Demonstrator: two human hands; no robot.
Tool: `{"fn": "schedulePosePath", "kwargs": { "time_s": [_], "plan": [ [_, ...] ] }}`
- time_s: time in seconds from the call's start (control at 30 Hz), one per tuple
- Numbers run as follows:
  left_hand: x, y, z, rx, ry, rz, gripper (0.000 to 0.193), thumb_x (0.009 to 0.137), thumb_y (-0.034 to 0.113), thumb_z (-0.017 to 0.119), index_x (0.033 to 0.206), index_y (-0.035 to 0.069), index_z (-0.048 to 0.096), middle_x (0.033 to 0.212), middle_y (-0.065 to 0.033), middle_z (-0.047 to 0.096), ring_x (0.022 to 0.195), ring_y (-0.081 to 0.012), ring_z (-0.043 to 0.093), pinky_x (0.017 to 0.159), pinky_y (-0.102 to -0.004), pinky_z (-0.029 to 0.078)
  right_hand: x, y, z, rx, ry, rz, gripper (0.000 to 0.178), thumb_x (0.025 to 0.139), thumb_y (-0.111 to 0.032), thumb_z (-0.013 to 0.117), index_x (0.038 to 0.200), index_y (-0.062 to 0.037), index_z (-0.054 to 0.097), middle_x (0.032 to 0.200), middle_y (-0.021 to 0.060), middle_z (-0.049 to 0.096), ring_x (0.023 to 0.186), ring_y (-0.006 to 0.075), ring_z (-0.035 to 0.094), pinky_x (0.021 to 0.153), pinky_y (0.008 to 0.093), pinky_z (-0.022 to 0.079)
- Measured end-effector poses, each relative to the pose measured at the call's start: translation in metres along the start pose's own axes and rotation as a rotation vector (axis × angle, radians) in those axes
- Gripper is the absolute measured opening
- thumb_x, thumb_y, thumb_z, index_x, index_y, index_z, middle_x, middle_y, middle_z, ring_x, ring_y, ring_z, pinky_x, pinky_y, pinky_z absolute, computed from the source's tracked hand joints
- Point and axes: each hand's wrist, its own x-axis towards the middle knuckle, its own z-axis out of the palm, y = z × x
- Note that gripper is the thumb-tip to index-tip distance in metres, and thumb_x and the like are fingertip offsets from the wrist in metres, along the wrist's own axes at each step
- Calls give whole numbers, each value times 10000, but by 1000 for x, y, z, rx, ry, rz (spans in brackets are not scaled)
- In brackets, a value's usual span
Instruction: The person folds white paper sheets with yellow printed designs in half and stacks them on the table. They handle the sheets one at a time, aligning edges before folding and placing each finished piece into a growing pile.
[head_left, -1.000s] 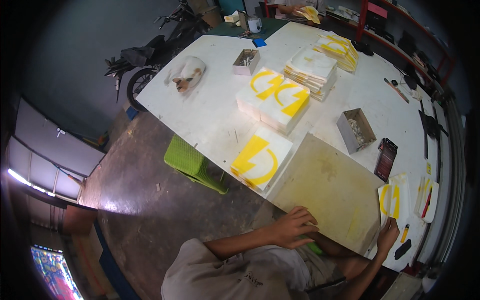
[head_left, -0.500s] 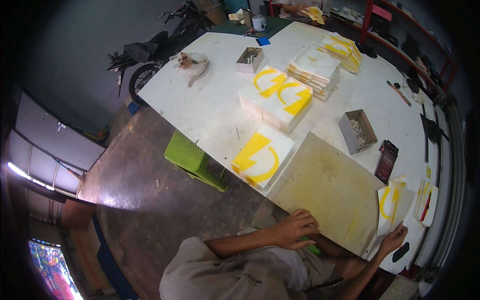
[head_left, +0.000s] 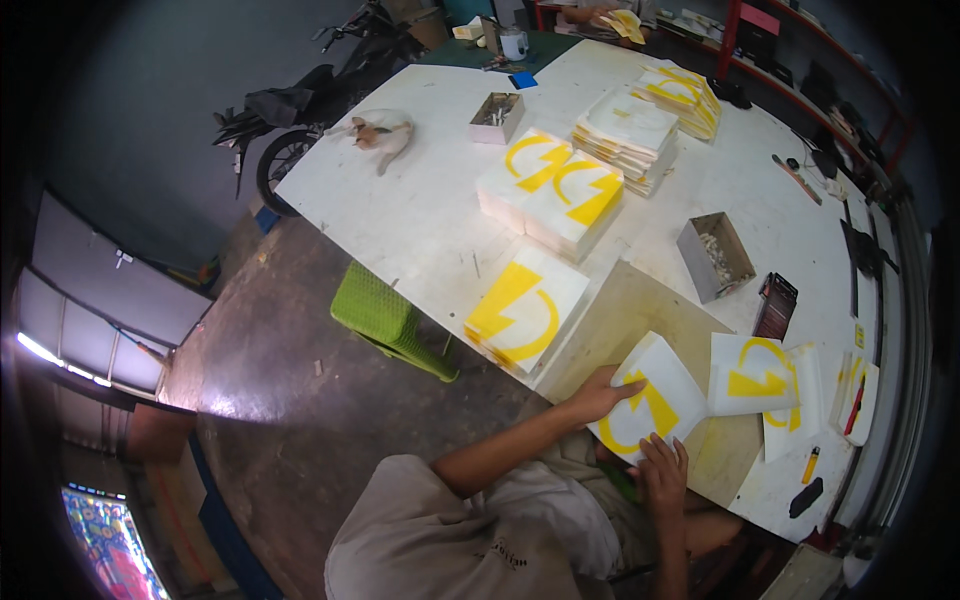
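Note:
A white sheet with a yellow print (head_left: 672, 375) is held tilted above the near part of the worn board. My left hand (head_left: 598, 394) pinches its left edge, thumb on top. At its near edge, my right hand (head_left: 663, 474) is closed on the sheet, some fingers lying over it. Another printed sheet (head_left: 728, 388) lies just right of it, across the board's right side, partly over further sheets (head_left: 808, 400). The worn, yellowish board (head_left: 640, 300) rests at the table's near edge.
Left of the board is a printed stack (head_left: 520, 310), with taller stacks (head_left: 560, 185) beyond. A small open box (head_left: 716, 257) and a phone (head_left: 775, 306) are at right. A cat (head_left: 383, 133) lies at the far left. A green stool (head_left: 380, 310) stands beside the table (head_left: 420, 220).
My right hand has moved left from the sheets at the right, and a printed sheet is now between both hands. My left hand, empty before, grips it. Another sheet now overlaps the board.

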Motion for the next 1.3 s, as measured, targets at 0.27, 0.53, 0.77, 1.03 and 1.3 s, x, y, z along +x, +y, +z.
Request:
{"fn": "schedulePosePath", "kwargs": {
  "time_s": [0.27,0.53,0.77,1.03,1.3],
  "plan": [
    [-17,-19,-33,206,183,222,291,1000,235,596,1116,-27,643,956,-75,704,819,-125,646,734,-306,525,20,32,-23,53,401,991,377,907,-198,660,1157,70,575,1102,253,611,1060,430,571,952,475,441],
    [-33,-16,-40,153,152,167,296,1009,258,594,1126,-8,649,958,-26,685,870,-86,615,781,-275,511,60,32,-10,270,411,974,597,922,-221,678,1421,-3,433,999,179,613,604,165,583,555,305,464],
    [-40,-17,-48,169,128,178,313,1007,275,597,1124,-9,656,961,-29,685,883,-86,612,792,-278,510,78,49,-2,619,553,1050,477,936,-183,677,1339,25,529,928,129,613,505,118,512,508,246,423],
    [-27,-35,-69,418,63,140,267,1014,233,574,1139,5,638,900,-13,673,814,-57,599,707,-249,505,22,104,11,349,938,850,315,930,-62,666,1218,51,606,825,36,644,716,109,586,636,252,477],
    [-28,-19,-50,80,179,145,198,989,117,594,1118,-27,635,949,-24,685,809,-55,611,706,-214,480,6,99,-79,336,1229,1003,329,882,-38,711,1181,73,628,898,70,655,705,72,583,587,196,459]
  ]
}}
